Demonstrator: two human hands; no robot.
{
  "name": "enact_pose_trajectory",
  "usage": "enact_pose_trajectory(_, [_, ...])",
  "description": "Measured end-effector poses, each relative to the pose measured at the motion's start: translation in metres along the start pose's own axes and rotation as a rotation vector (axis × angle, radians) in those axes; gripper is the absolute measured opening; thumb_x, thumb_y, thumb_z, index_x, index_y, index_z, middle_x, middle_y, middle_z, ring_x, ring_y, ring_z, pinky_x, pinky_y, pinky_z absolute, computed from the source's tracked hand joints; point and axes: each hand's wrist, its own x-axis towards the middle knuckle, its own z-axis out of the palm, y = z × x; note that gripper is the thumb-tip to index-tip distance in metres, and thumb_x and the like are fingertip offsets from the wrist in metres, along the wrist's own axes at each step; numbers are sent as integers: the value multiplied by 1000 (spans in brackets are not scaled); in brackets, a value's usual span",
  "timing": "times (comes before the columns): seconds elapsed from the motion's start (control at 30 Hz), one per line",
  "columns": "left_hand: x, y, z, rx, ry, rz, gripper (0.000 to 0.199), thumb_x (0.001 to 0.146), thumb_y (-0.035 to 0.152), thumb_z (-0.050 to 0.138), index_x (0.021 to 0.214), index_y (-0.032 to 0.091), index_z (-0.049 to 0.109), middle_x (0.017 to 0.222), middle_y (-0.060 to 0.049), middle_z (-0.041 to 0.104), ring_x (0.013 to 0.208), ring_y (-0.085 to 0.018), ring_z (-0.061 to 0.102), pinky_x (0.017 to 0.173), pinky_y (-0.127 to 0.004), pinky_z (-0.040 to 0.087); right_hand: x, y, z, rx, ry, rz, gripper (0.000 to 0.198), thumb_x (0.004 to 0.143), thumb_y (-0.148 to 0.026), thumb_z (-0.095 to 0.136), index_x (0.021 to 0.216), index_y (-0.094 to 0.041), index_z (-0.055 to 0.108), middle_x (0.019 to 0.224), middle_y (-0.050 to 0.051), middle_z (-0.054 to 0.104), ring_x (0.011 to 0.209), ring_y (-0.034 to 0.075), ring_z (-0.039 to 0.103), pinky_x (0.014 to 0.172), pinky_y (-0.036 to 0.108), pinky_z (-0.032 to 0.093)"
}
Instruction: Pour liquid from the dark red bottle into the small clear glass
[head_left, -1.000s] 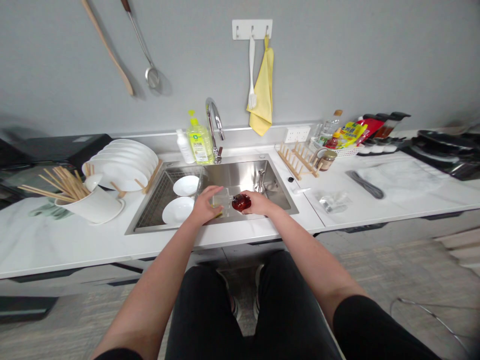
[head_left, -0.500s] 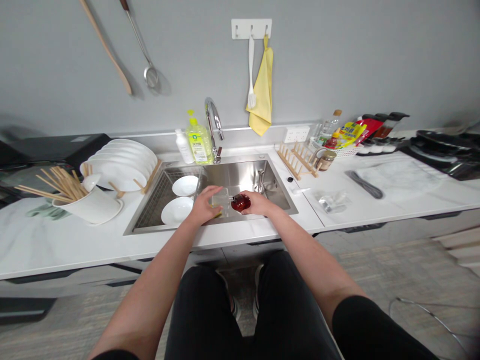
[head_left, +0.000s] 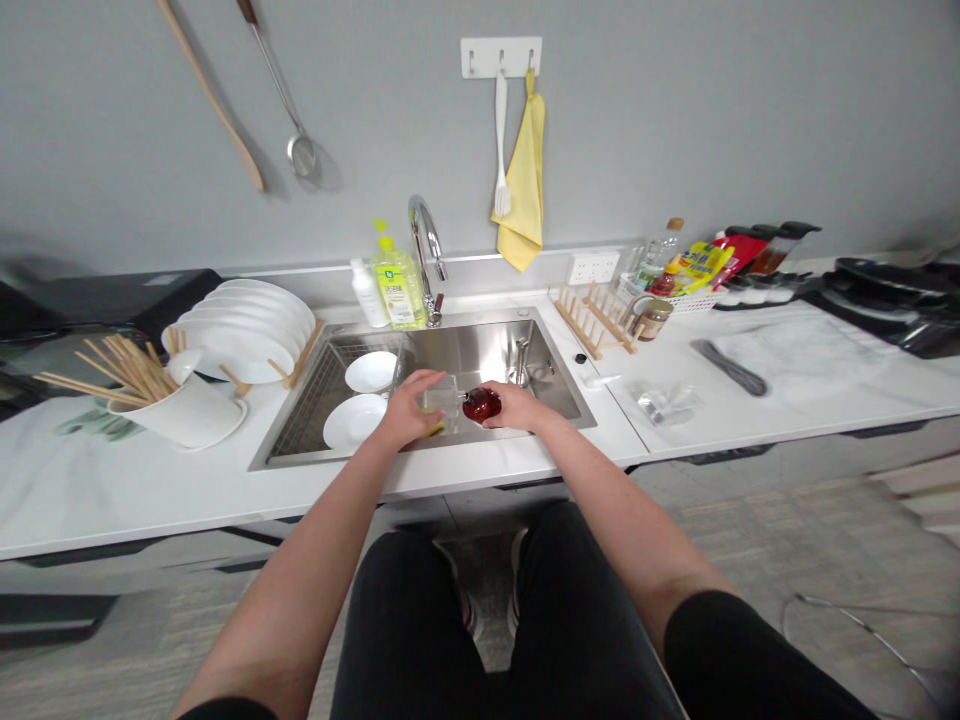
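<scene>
Over the sink's front part, my left hand (head_left: 411, 412) is wrapped round a clear see-through container (head_left: 448, 400) lying sideways. My right hand (head_left: 514, 406) grips a dark red-brown bottle (head_left: 481, 404), its narrow end pointing left at the clear container. The two mouths sit very close together; whether they touch I cannot tell. Something yellow, too small to name, shows below my left fingers. Two white dishes (head_left: 355, 423) rest in the sink's left compartment, left of my hands. Behind stands the chrome faucet (head_left: 427, 250).
Left of the steel sink (head_left: 576, 410) are a rack of white plates (head_left: 240, 310) and a white holder (head_left: 180, 410) with chopsticks. Bottles of yellow-green soap (head_left: 400, 285) stand behind. To the right are a wooden rack (head_left: 596, 318), a jar (head_left: 656, 318) and a dark cord (head_left: 727, 368).
</scene>
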Motion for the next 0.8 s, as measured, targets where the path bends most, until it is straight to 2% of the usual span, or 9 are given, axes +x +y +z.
enact_pose_trajectory(0.8, [7,4,-5,34,-9,64,70,78,32,86,147,24,75,144,-13,70,133,-36,72,122,-59,57,-2,-2,-2,31,13,0,86,68,-26,103,148,-28,72,131,7,84,117,32,81,106,43,61])
